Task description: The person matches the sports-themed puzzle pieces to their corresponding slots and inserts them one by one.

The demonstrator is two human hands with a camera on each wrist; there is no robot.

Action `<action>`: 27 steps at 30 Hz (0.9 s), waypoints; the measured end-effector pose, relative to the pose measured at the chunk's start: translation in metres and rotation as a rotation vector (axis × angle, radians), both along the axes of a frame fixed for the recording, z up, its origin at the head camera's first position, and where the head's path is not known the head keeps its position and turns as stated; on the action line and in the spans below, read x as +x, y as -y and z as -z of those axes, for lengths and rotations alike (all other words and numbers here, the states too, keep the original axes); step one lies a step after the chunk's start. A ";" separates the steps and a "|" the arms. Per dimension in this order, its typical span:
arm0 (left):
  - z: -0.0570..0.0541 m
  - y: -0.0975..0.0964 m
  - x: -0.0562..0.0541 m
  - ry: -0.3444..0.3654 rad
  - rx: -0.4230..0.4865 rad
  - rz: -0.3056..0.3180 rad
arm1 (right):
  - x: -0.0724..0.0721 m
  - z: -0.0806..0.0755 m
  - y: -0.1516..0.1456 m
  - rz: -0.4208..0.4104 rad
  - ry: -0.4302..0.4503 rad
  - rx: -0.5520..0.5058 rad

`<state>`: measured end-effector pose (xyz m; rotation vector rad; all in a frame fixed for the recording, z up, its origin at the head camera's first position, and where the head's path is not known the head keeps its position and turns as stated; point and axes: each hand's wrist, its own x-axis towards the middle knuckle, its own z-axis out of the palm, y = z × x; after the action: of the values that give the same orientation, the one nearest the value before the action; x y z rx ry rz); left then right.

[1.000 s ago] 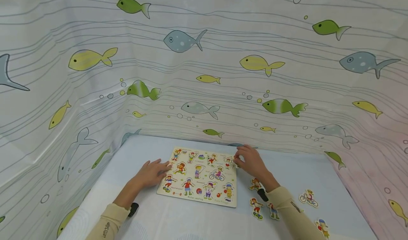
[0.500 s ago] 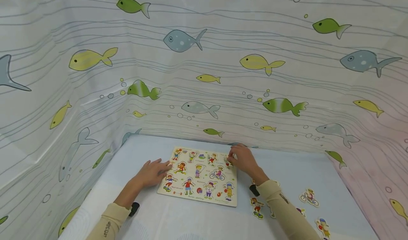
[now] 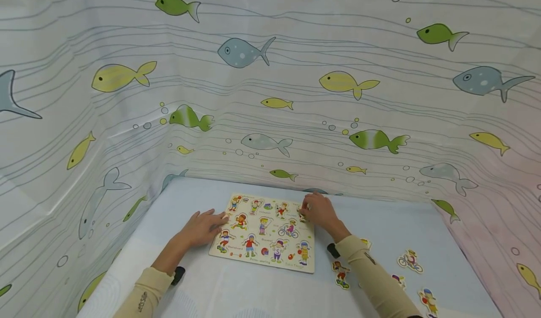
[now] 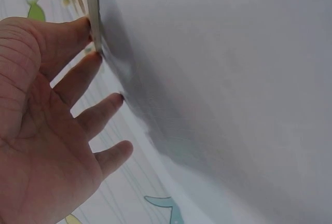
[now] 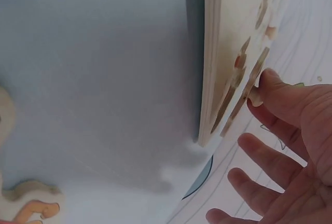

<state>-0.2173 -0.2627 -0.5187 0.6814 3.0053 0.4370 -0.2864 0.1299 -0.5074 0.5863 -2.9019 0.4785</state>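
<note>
Now the left hand (image 3: 204, 228), fingers extended, touches the board (image 3: 251, 221); the right hand (image 3: 320, 211) pinches a piece (image 5: 246, 92).

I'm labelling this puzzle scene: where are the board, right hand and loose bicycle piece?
Board (image 3: 253, 226), head view: bare patch.
Right hand (image 3: 322, 211), head view: its back.
Loose bicycle piece (image 3: 410, 260), head view: around its middle.
</note>
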 end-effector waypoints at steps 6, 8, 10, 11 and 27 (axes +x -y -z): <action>-0.001 -0.001 0.000 0.019 0.008 -0.003 | -0.001 0.005 0.001 0.042 0.072 0.006; -0.002 -0.002 0.000 0.020 0.009 -0.006 | -0.002 0.006 0.001 0.054 0.083 0.014; -0.003 -0.002 0.001 0.014 0.006 -0.005 | -0.002 0.008 0.001 0.066 0.088 0.013; -0.003 -0.002 0.001 0.012 0.007 -0.005 | -0.002 0.009 0.002 0.069 0.084 0.012; -0.003 -0.001 0.000 0.016 0.000 -0.006 | -0.001 0.011 0.005 0.091 0.106 0.032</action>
<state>-0.2174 -0.2615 -0.5158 0.6657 2.9935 0.4403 -0.2876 0.1252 -0.5187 0.4434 -3.0261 0.4660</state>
